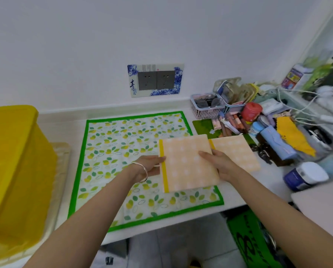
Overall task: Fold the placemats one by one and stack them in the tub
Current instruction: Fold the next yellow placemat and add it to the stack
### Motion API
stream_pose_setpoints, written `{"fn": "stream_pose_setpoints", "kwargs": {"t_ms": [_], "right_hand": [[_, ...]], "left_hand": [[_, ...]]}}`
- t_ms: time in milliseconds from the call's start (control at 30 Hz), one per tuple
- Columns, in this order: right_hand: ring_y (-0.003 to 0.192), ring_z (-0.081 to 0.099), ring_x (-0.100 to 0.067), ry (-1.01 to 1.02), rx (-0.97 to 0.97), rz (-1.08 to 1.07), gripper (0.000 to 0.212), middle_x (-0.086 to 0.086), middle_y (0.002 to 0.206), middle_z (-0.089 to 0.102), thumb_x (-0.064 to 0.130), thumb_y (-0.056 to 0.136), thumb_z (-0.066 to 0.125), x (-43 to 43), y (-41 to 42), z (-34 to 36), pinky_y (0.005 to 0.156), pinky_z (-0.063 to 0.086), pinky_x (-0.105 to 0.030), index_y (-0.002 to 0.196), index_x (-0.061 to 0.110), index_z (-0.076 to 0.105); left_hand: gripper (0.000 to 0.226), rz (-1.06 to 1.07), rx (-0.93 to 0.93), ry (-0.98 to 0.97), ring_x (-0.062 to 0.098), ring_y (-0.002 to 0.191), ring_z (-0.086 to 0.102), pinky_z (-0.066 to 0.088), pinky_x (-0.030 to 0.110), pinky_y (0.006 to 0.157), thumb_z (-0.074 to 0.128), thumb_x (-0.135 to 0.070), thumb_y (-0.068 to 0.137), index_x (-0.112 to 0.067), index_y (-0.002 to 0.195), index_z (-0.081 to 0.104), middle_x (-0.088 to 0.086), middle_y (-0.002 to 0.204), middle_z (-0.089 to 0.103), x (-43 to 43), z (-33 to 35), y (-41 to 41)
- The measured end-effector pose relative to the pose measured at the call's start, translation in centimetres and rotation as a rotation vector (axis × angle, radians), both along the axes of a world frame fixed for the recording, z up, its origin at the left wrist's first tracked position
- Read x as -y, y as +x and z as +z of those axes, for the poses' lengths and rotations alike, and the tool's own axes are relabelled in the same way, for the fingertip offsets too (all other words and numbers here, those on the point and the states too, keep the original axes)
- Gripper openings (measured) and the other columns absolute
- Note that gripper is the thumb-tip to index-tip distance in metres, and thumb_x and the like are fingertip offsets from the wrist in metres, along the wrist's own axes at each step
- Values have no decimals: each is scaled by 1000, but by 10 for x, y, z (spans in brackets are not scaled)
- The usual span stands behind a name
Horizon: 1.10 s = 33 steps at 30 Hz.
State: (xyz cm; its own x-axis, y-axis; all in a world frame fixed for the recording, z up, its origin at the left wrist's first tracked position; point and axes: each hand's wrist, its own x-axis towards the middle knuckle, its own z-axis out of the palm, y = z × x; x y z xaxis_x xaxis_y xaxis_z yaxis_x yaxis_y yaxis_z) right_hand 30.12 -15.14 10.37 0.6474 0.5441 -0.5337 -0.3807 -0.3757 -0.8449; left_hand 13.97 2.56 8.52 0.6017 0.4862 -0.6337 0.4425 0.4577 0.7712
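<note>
At 12 we see a wall socket plate [155, 80] w/ blue flower trim. At 2, a pink basket [206, 110] of dark bits, w/ a red tin [251, 111] near it on the right. Below those, a heap of pens & tubes [232, 122] lies partly on a green board [203, 125]. At 3, a blue bottle [277, 142] lies beside a yellow cloth [295, 137], w/ white cables [304, 105] trailing above. At 4, a white-capped blue jar [305, 176] seems to lie on its side. At 5, below the counter [258, 180], a green mat w/ black lettering [248, 240].

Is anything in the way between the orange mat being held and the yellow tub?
Nothing visible. The left hand and right hand hold the orange placemat; only the flat leaf-print mat lies between it and the yellow tub.
</note>
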Motion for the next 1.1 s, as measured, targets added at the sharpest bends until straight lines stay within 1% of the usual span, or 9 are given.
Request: {"fn": "stream_pose_setpoints", "kwargs": {"t_ms": [67, 167, 333, 400, 500, 600, 800, 900, 1100], "right_hand": [[91, 65, -25, 3, 39, -18, 36, -9, 107, 67, 19, 89, 62, 18, 13, 10, 73, 54, -37, 122, 6, 56], [95, 63, -26, 5, 76, -59, 31, -12, 112, 65, 15, 90, 60, 44, 41, 15, 78, 52, -38, 119, 4, 58], [90, 60, -22, -15, 134, -115, 24, -6, 100, 62, 15, 89, 62, 75, 93, 16, 75, 50, -36, 111, 13, 53], [90, 59, -23, -38, 148, -126, 27, -5, 97, 61, 15, 88, 64, 83, 116, 15, 71, 50, -35, 110, 12, 51], [95, 59, -25, -81, 187, -106, 37, -10, 112, 61, 15, 86, 66, 89, 148, 8, 65, 50, -33, 120, 7, 53], [95, 60, -26, -93, 215, -103, 31, -13, 113, 62, 13, 86, 66, 90, 176, -3, 70, 50, -34, 114, 7, 56], [98, 61, -29, -155, 231, -90, 29, -14, 114, 63, 12, 84, 68, 91, 214, -36, 88, 51, -42, 111, 9, 59], [95, 60, -27, -183, 266, -75, 34, -13, 113, 63, 11, 82, 69, 87, 223, -51, 87, 51, -41, 115, 6, 60], [90, 56, -21, -208, 341, -70, 36, -14, 109, 63, 8, 81, 70, 83, 222, -67, 77, 45, -30, 115, 0, 61]], "left_hand": [[42, -22, 40, -11, 11, 66, 64, 56, 21, 59, 68, -18, 84, -6, 121, 53, 6, 94, 65, 15, 10, 13], [44, -40, 91, -26, 13, 70, 61, 56, 19, 58, 64, -14, 87, -3, 128, 50, 3, 88, 62, 37, 21, 38], [39, 1, 129, -55, 15, 69, 61, 56, 19, 56, 64, -10, 86, 1, 122, 54, 6, 87, 63, 73, 26, 89], [35, 40, 135, -51, 15, 66, 61, 56, 19, 54, 64, -8, 86, 2, 118, 56, 9, 88, 64, 86, 22, 109], [38, 99, 144, -25, 20, 77, 60, 57, 21, 57, 66, -10, 85, 4, 119, 57, 14, 97, 63, 99, 12, 140], [36, 147, 129, -18, 18, 72, 57, 57, 27, 64, 65, -9, 86, 5, 117, 56, 11, 86, 61, 106, 1, 167], [27, 206, 91, 9, 16, 62, 51, 53, 19, 46, 63, -1, 86, 5, 111, 58, 8, 73, 55, 117, -22, 200], [17, 226, 42, 49, 17, 61, 53, 54, 20, 46, 66, -1, 84, 1, 100, 59, 9, 71, 56, 118, -35, 208], [16, 244, -40, 116, 15, 60, 56, 53, 18, 47, 68, -4, 83, -2, 97, 61, 7, 69, 58, 116, -51, 211]]}}
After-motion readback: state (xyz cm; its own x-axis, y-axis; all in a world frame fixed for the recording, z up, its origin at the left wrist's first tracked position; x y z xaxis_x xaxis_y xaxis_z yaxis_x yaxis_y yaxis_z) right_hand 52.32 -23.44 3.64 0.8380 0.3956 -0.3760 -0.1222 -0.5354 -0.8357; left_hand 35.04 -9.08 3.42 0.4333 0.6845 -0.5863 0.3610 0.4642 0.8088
